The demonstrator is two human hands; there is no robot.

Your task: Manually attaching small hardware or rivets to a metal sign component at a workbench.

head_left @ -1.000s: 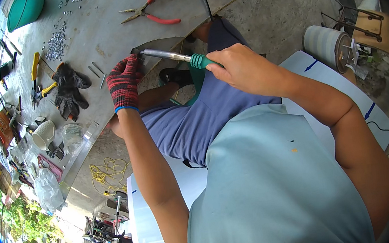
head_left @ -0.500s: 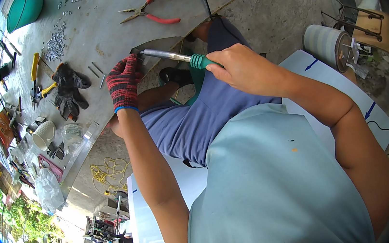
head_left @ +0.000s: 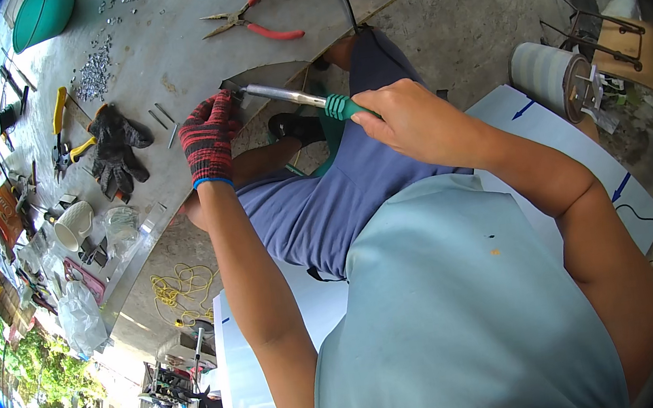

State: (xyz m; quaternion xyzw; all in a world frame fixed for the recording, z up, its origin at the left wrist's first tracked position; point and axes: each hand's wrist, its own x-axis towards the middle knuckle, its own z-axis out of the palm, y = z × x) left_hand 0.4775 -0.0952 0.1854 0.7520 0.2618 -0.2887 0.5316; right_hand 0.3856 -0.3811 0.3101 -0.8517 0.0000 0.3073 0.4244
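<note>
– If you go left to right, what's the count on the metal table (head_left: pixel 185 46)?

– Far left is blurred tool clutter, can't count it. Then 1 teal tub (head_left: pixel 43 18), 1 white cup (head_left: pixel 72 227), 1 yellow-handled cutter (head_left: pixel 58 112), 2 patches of small metal bits (head_left: pixel 93 78). After that, 1 loose dark glove (head_left: pixel 117 148) just beside the cutter, then 3 short metal rods (head_left: pixel 163 114).

– Hands?

– 2. Left hand (head_left: pixel 209 127) is in 1 red-and-black knit glove (head_left: pixel 209 160), fingers bent together by the table edge. Can't tell what's pinched; fingertips hide it.

– Pliers?

– 1 needle-nose pair (head_left: pixel 240 20), red handles, jaws spread, lying past the left hand.

– Green-handled tool (head_left: pixel 299 97)?

– 1, between the hands. Metal barrel slants up-left, tip just beside the gloved fingertips; contact unclear. Right hand (head_left: pixel 414 120), bare, is wrapped round the handle.

– Far right?

– 1 striped drum (head_left: pixel 543 75), well apart.
</note>
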